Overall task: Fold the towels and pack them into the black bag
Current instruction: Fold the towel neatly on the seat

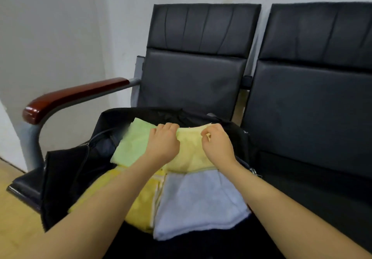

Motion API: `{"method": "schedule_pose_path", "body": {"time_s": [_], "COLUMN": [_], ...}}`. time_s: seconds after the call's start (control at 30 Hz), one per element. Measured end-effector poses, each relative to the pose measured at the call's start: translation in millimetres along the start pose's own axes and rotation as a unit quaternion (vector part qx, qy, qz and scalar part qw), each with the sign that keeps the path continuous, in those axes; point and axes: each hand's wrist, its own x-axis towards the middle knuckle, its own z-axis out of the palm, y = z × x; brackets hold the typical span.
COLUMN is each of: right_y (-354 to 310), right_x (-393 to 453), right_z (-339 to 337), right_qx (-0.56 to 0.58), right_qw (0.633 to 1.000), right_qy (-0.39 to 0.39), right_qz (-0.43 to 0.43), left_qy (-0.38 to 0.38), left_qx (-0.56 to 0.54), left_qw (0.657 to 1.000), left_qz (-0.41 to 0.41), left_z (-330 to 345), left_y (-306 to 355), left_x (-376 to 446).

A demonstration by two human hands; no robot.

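Note:
An open black bag (66,170) lies on a black chair seat. On it lie a folded light green towel (131,143), a pale yellow towel (191,154), a brighter yellow towel (141,204) and a light blue towel (199,204). My left hand (163,143) grips the far edge of the pale yellow towel with curled fingers, right where it meets the green one. My right hand (216,143) pinches the same far edge further right. Both forearms reach in over the nearer towels.
The chair has a red-brown armrest (70,97) on a grey frame at the left. A second black chair (314,97) adjoins on the right. A white wall stands behind, and wooden floor (12,208) shows at the lower left.

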Motion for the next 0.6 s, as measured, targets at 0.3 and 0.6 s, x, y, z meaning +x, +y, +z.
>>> {"method": "schedule_pose_path", "body": {"time_s": [0.3,0.6], "right_y": [86,225], "right_x": [-89,-186], "right_z": [-169,-324], "right_qx": [-0.019,-0.059], "right_qw": [0.993,0.958], "right_qy": [0.106,0.198], "right_qz": [0.052,0.2], "left_qy": [0.005,-0.11], "left_qx": [-0.184,-0.394], "left_qw": [0.975,0.899], "left_qz": [0.128,0.159], "left_z": [-10,44], "left_y": [184,394], "left_x": [-42,-104]}}
